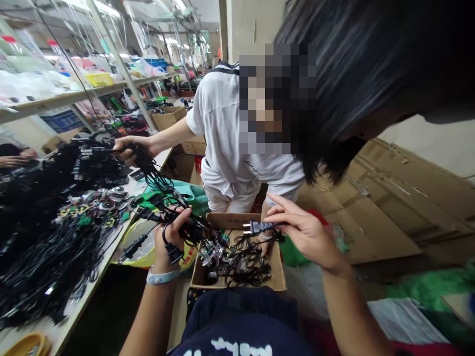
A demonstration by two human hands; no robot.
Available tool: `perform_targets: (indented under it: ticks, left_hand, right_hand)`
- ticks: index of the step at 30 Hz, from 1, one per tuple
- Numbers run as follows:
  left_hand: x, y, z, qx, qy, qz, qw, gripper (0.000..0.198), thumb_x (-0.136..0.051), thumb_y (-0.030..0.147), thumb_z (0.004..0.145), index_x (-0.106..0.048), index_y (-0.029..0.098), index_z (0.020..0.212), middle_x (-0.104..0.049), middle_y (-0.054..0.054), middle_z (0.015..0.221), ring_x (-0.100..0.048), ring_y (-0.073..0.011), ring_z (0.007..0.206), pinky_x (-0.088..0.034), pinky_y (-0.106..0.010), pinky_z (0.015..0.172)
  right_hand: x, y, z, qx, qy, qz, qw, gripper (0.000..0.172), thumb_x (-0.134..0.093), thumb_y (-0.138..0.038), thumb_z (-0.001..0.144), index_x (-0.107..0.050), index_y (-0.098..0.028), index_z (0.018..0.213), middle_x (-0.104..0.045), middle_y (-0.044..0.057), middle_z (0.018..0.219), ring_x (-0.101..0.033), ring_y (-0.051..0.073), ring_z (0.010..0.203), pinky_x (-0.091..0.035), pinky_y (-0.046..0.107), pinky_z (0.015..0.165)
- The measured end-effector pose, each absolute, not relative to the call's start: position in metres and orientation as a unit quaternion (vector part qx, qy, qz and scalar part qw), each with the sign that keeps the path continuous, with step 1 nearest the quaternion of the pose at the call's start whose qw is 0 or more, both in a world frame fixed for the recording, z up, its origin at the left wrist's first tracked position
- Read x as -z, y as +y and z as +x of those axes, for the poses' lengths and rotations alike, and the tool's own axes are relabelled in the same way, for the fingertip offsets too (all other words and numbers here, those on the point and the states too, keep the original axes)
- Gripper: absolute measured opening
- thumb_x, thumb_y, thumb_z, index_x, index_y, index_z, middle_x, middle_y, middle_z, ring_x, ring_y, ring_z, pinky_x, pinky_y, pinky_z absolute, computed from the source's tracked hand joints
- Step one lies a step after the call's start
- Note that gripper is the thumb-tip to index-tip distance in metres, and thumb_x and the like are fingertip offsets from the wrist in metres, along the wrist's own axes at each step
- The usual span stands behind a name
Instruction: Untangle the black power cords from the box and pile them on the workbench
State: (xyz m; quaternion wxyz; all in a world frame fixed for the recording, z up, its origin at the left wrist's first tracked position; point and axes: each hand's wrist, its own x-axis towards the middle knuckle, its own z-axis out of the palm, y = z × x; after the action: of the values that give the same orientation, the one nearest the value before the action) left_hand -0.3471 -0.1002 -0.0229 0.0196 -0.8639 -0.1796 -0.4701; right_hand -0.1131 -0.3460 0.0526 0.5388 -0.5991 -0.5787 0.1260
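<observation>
My left hand [171, 236] is closed round a bunch of black power cords with plugs [185, 230], held over the left edge of a cardboard box [277, 279]. My right hand [302, 228] pinches a black two-pin plug [256, 227] above the box, its other fingers stretched out. The plug's cord runs down into a tangle of cords and small parts [237, 259] inside the box. A pale band sits on my left wrist.
A workbench [74, 306] at left carries a big heap of black cords [48, 232]. A person in a white shirt [226, 133] leans in opposite, one hand [128, 148] gripping cords on the bench. Flattened cardboard [401, 207] lies at right, shelves behind.
</observation>
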Motion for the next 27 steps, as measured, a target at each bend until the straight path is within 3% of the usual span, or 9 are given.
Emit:
perform_targets:
  ticks: [4,6,8,11,15,17,22,24,27]
  left_hand:
    - [0.020,-0.095,-0.350,0.438,-0.238,-0.867,0.025,0.044,-0.044,0.007,0.073,-0.067,0.019,0.108,-0.070,-0.010,0.105,-0.067,-0.0219,0.095,-0.053,-0.033,0.086]
    - [0.019,-0.091,-0.354,0.442,-0.251,-0.861,0.034,0.041,-0.045,0.013,0.075,-0.068,0.015,0.110,-0.069,-0.013,0.106,-0.068,-0.0235,0.092,-0.054,-0.034,0.084]
    - [0.018,-0.087,-0.357,0.454,-0.253,-0.853,0.046,0.040,-0.046,0.018,0.078,-0.067,0.013,0.112,-0.069,-0.014,0.105,-0.068,-0.0243,0.087,-0.055,-0.035,0.081]
    - [0.016,-0.086,-0.359,0.474,-0.258,-0.841,0.046,0.042,-0.045,0.020,0.079,-0.066,0.013,0.116,-0.069,-0.013,0.102,-0.068,-0.0253,0.086,-0.054,-0.038,0.080]
    - [0.009,-0.092,-0.354,0.481,-0.250,-0.839,-0.037,0.037,-0.049,0.021,0.078,-0.070,0.015,0.108,-0.069,-0.013,0.103,-0.067,-0.0258,0.088,-0.053,-0.038,0.082]
    - [0.003,-0.095,-0.349,0.474,-0.247,-0.842,-0.072,0.032,-0.052,0.023,0.077,-0.071,0.016,0.102,-0.070,-0.011,0.099,-0.067,-0.0265,0.091,-0.052,-0.039,0.088]
    - [-0.011,-0.100,-0.337,0.483,-0.267,-0.815,-0.175,0.023,-0.058,0.025,0.077,-0.071,0.020,0.095,-0.071,-0.007,0.098,-0.066,-0.0255,0.096,-0.050,-0.041,0.095]
    - [-0.013,-0.099,-0.335,0.484,-0.254,-0.815,-0.195,0.024,-0.061,0.024,0.074,-0.072,0.021,0.095,-0.070,-0.007,0.102,-0.066,-0.0256,0.096,-0.049,-0.042,0.096]
    - [-0.009,-0.101,-0.330,0.473,-0.218,-0.827,-0.212,0.028,-0.062,0.025,0.076,-0.072,0.020,0.101,-0.067,-0.010,0.111,-0.067,-0.0232,0.089,-0.052,-0.040,0.090]
  right_hand:
    - [-0.061,-0.366,-0.092,-0.111,-0.623,-0.597,0.494,0.040,-0.045,-0.006,0.090,-0.070,-0.029,0.110,-0.070,0.002,0.116,-0.060,0.018,0.118,-0.043,0.038,0.110]
    - [-0.068,-0.373,-0.087,-0.094,-0.580,-0.595,0.548,0.034,-0.049,-0.009,0.090,-0.070,-0.029,0.109,-0.073,0.002,0.108,-0.067,0.020,0.107,-0.050,0.040,0.103]
    - [-0.073,-0.376,-0.090,-0.053,-0.492,-0.550,0.673,0.025,-0.053,-0.015,0.090,-0.069,-0.028,0.105,-0.073,0.002,0.091,-0.071,0.020,0.080,-0.061,0.038,0.078]
    - [-0.073,-0.370,-0.102,-0.007,-0.379,-0.445,0.811,0.017,-0.050,-0.022,0.094,-0.063,-0.028,0.102,-0.063,-0.003,0.068,-0.053,0.012,0.043,-0.047,0.026,0.041]
    - [-0.065,-0.364,-0.106,-0.113,-0.394,-0.500,0.763,0.035,-0.066,-0.031,0.085,-0.061,-0.024,0.119,-0.062,0.001,0.072,-0.053,0.012,0.056,-0.043,0.024,0.048]
    - [-0.061,-0.365,-0.101,-0.072,-0.368,-0.496,0.783,0.044,-0.075,-0.029,0.076,-0.064,-0.020,0.118,-0.064,0.004,0.079,-0.055,0.013,0.064,-0.045,0.025,0.054]
    - [-0.057,-0.367,-0.093,-0.100,-0.389,-0.485,0.777,0.015,-0.066,-0.036,0.085,-0.067,-0.021,0.090,-0.067,0.006,0.084,-0.060,0.016,0.070,-0.049,0.032,0.065]
    - [-0.059,-0.364,-0.096,-0.121,-0.394,-0.453,0.790,0.014,-0.061,-0.039,0.090,-0.060,-0.025,0.088,-0.063,0.000,0.070,-0.058,0.015,0.061,-0.051,0.034,0.063]
    - [-0.063,-0.359,-0.102,-0.141,-0.362,-0.368,0.844,0.021,-0.053,-0.046,0.093,-0.055,-0.026,0.086,-0.041,-0.009,0.049,-0.036,0.008,0.038,-0.039,0.023,0.044]
